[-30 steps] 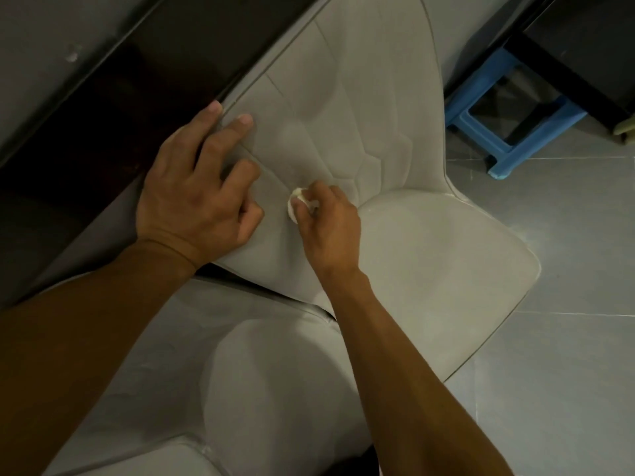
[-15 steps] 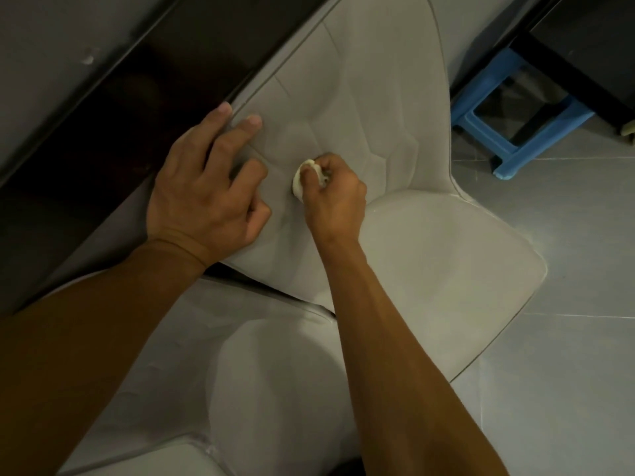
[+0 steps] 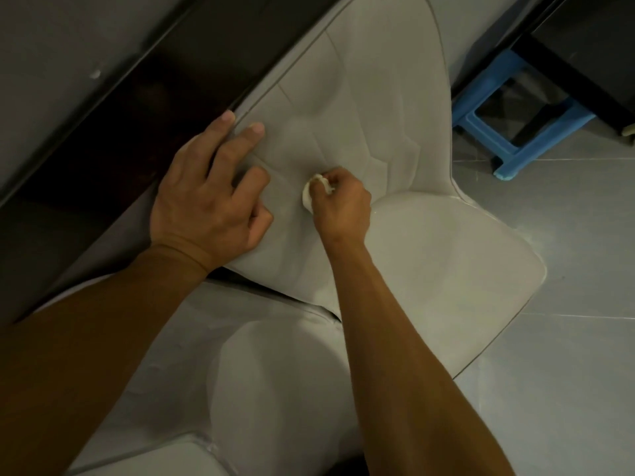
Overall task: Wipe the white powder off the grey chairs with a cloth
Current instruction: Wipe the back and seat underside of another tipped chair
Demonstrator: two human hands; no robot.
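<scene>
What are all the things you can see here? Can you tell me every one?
far chair: one, grey, middle of the view, backrest beside the dark ledge
near chair: one, grey, bottom of the view, under the arms
cloth: one, white, bunched up against the far chair's backrest
stool: one, blue, on the floor at upper right
dark ledge: one, dark brown, upper left
dark furniture: one, black, upper right, over the stool
floor: grey tiles, right side
left hand: one, rests on the far chair's backrest
right hand: one, grips the cloth
</scene>
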